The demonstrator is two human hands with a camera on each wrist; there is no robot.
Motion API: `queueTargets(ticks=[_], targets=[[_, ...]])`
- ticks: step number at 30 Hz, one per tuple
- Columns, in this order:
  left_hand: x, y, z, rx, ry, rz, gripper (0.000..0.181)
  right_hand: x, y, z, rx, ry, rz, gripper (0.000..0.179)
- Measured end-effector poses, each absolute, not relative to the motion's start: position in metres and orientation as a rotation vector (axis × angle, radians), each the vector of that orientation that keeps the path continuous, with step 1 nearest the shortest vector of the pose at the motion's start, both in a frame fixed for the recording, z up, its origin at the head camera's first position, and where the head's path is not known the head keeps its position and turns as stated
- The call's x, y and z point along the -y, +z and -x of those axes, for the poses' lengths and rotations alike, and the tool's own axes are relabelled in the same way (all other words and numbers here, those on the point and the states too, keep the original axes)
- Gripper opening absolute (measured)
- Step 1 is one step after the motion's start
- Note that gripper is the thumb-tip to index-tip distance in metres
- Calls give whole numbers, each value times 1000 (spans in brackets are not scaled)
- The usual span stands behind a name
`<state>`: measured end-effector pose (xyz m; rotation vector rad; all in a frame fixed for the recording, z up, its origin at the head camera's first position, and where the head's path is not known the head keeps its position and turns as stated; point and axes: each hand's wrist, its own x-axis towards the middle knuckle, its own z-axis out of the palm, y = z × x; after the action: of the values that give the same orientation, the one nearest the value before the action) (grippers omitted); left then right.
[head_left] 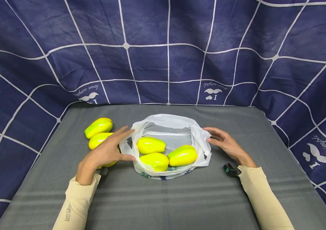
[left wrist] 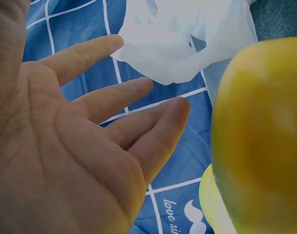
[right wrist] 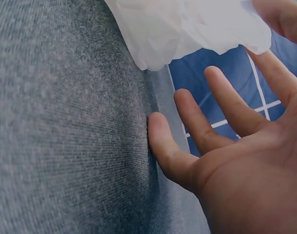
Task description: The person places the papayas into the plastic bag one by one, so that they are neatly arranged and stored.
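Note:
A white plastic bag [head_left: 167, 119] stands on the grey cloth with its mouth spread wide. Inside lie three glossy yellow-green fruits, shaped like papayas: a rear one [head_left: 151, 145], a front one [head_left: 155, 161] and a right one [head_left: 183, 156]. My left hand [head_left: 107, 151] reaches to the bag's left side, its fingers extended and the thumb at the rim. At the opposite side is my right hand [head_left: 227, 145], thumb and forefinger at the bag's edge, the other fingers loosely spread in the right wrist view. Neither hand visibly grips the plastic.
Left of the bag are more fruits: a far one [head_left: 98, 127], a middle one [head_left: 98, 139] and another [head_left: 109, 164] mostly hidden under my left hand. A blue curtain [head_left: 145, 64] with white lines rises behind and beside the grey-covered table [head_left: 163, 204].

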<state>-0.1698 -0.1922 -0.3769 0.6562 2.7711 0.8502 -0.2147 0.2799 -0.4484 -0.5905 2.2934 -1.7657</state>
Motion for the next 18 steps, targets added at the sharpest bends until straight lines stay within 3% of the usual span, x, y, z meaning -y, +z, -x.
queueTargets(ticks=[18], targets=[[209,-361,165,-2797,919,-534,104,-279,-448,214,-2254,-1827,529,48]])
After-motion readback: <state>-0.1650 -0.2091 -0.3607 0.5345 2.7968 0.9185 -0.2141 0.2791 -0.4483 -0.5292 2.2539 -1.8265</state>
